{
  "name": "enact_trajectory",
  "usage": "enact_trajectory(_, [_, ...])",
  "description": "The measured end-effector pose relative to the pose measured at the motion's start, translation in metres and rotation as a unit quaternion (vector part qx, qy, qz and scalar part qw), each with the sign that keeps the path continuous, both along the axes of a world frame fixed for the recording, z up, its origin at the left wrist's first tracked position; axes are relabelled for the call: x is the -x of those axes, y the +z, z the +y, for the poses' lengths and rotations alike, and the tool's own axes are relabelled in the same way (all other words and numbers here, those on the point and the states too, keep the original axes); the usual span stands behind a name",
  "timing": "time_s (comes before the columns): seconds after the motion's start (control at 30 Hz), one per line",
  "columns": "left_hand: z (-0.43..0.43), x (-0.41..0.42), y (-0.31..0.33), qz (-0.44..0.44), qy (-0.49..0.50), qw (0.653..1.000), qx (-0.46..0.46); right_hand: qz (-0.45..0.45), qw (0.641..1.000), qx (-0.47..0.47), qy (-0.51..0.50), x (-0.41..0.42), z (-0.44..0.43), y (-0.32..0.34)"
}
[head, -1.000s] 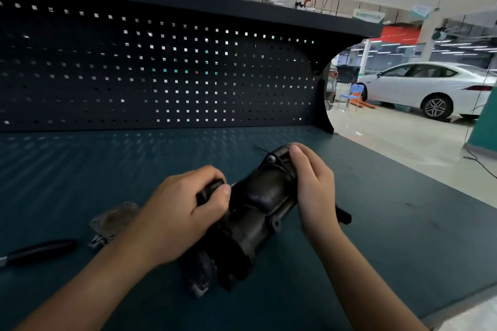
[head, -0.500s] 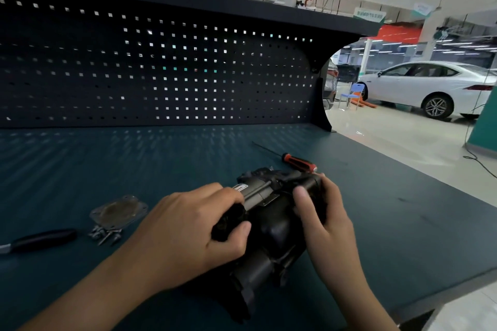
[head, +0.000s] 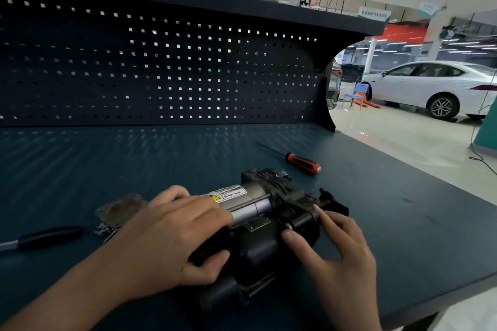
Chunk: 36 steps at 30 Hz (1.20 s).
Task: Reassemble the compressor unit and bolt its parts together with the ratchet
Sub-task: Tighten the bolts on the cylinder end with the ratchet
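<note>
1. The compressor unit (head: 269,225) lies on the surface (head: 403,223) at lower centre of the frame, probably so both hands can steady and align it.
2. Left hand (head: 172,239): grip clenched round the unit's left end, seemingly pinning it down.
3. Right hand (head: 338,255): grip released, with straight fingertips touching the black block at the unit's right end.
4. The long axis runs diagonally from bottom centre toward right of centre, and the finned head faces the top of the frame.
5. The cover plate (head: 121,209), bolts (head: 103,229) and a dark tool handle (head: 48,236) wait at left, not yet fitted.

Left hand (head: 172,236) curled — right hand (head: 341,252), fingers (head: 326,219) straight.
</note>
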<state>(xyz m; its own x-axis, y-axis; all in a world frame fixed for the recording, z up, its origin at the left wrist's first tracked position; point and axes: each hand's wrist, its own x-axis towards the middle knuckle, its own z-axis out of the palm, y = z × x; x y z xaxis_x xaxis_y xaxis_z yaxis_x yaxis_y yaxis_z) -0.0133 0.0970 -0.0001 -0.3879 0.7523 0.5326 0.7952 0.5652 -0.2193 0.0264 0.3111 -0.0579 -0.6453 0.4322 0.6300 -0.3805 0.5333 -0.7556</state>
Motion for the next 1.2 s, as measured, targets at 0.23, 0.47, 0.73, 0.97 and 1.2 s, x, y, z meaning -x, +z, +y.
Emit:
enact_trajectory(0.23, [0.001,0.017,-0.002,-0.027,0.008,1.000,-0.010,-0.092,0.993,-0.075,-0.011,0.020,0.007,0.010])
enact_trajectory(0.47, [0.009,0.061,-0.003,-0.095,0.042,0.993,-0.054,-0.171,0.975,-0.144,-0.010,0.078,0.019,0.017])
enact_trajectory(0.73, [0.006,0.083,-0.016,-0.208,0.124,0.963,-0.122,-0.321,0.916,-0.240,0.007,0.107,0.087,0.035])
enact_trajectory(0.97, [0.004,0.065,-0.037,-0.237,0.152,0.932,-0.227,-0.362,0.915,-0.178,-0.009,0.106,0.105,0.004])
enact_trajectory(1.2, [0.006,0.062,-0.036,-0.279,0.128,0.914,-0.264,-0.255,0.967,0.005,0.010,0.109,0.122,0.004])
